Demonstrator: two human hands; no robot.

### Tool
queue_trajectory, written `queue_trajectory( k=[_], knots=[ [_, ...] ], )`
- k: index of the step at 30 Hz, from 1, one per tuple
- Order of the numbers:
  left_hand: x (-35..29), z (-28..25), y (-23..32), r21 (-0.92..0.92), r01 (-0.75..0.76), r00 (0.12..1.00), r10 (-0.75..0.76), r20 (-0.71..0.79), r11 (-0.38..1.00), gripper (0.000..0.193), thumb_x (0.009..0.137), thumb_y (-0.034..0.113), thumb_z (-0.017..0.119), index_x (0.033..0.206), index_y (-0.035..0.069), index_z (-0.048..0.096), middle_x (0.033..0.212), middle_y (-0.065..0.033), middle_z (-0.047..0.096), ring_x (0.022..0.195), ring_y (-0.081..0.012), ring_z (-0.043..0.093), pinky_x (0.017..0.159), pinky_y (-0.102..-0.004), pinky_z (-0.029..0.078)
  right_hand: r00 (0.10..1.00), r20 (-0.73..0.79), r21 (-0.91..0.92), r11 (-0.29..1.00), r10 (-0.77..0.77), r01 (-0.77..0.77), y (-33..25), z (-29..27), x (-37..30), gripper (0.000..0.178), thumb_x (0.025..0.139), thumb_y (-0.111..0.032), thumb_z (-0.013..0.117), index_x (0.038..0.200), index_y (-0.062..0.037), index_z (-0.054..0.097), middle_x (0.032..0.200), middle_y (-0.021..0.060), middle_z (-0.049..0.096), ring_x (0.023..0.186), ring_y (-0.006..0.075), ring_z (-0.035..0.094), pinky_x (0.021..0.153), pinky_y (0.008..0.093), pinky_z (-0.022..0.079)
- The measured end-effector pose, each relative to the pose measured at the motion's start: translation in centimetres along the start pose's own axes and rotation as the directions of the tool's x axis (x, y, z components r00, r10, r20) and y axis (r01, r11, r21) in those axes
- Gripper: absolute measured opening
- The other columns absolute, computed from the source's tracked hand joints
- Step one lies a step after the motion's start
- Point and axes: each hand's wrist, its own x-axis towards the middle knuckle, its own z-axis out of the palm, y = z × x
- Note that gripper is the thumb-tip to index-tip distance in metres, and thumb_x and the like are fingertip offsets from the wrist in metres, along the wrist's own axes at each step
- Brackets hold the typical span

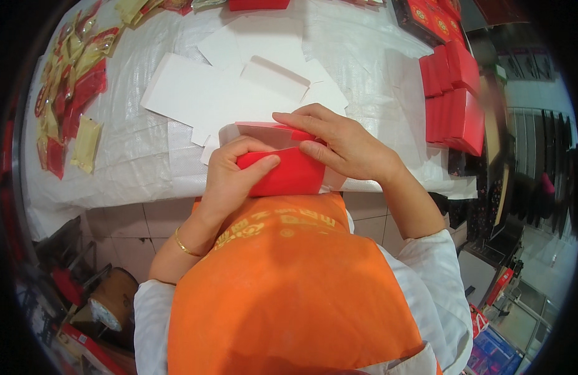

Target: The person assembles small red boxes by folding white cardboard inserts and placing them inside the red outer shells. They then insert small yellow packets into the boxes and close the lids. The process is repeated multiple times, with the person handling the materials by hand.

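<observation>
A red cardboard box (292, 175), white on the inside, is held at the table's near edge, just in front of my orange apron. Its top gapes at the left and a pale flap sticks out at that end. My left hand (232, 167) grips the left part, with the thumb on the red front wall and the fingers bent over the upper edge. On the right end lies my right hand (348, 142), thumb against the front wall and fingers over the far edge. Just beyond is a loose pile of flat white box blanks (182, 90).
Red and cream sealed packets (85, 94) lie heaped along the left of the white-covered table (139, 169). Finished-looking red boxes (461, 112) are stacked at the right edge. Patterned red boxes (426, 19) stand at the far right, and another red box (259, 4) is at the back.
</observation>
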Motion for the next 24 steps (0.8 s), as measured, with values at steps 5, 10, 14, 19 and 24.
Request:
queue_trajectory(
  k=[5,10,14,19,24],
  knots=[
    [-0.3,-1.1,0.1,0.020,0.001,1.000,-0.002,0.031,1.000,0.008,0.086,0.004,0.074,0.093,0.000,0.072,0.095,-0.0046,0.069,0.090,-0.0123,0.064,0.081,-0.0260,0.051,0.986,-0.121,0.028,0.992,-0.116,0.121,0.3,0.0,-0.4,0.044,0.090,-0.007,0.064,0.133,-0.0129,0.059,0.148,0.0142,0.046,0.107,0.0302,0.065,0.087,0.0384,0.056],
    [-0.9,0.1,0.8,-0.063,0.027,0.998,-0.030,-0.047,0.998,0.014,0.088,0.000,0.070,0.102,0.001,0.070,0.102,-0.0042,0.068,0.097,-0.0116,0.063,0.086,-0.0266,0.052,0.972,-0.083,-0.102,0.972,-0.220,0.211,1.1,0.1,-0.4,0.023,0.085,-0.011,0.073,0.107,-0.0065,0.069,0.151,0.0120,0.045,0.099,0.0287,0.068,0.079,0.0374,0.058],
    [-1.6,0.2,0.0,-0.149,-0.013,0.998,0.004,-0.066,0.989,0.014,0.090,0.002,0.070,0.104,0.001,0.070,0.103,-0.0042,0.070,0.097,-0.0096,0.063,0.084,-0.0250,0.052,0.979,-0.069,-0.104,0.977,-0.193,0.185,1.2,-0.2,-0.6,0.017,0.085,-0.015,0.075,0.098,-0.0043,0.071,0.148,0.0107,0.050,0.100,0.0283,0.068,0.079,0.0370,0.058],
    [-1.9,-0.8,-2.1,-0.111,-0.001,1.000,0.003,0.018,0.994,0.020,0.094,0.001,0.067,0.114,0.001,0.064,0.112,-0.0067,0.067,0.100,-0.0100,0.062,0.083,-0.0257,0.053,0.968,-0.069,-0.157,0.961,-0.240,0.227,1.9,0.3,-0.6,0.014,0.084,-0.012,0.075,0.096,-0.0050,0.072,0.147,0.0105,0.052,0.099,0.0279,0.068,0.080,0.0360,0.058],
    [-1.4,0.8,0.2,-0.318,-0.018,0.998,-0.002,-0.062,0.948,0.021,0.095,0.002,0.066,0.115,0.002,0.064,0.111,-0.0051,0.066,0.098,-0.0090,0.063,0.082,-0.0244,0.053,0.977,-0.075,-0.127,0.974,-0.200,0.190,0.4,0.0,-0.8,0.025,0.081,0.000,0.070,0.105,-0.0066,0.073,0.150,0.0112,0.049,0.104,0.0286,0.067,0.084,0.0362,0.058]
  ],
)
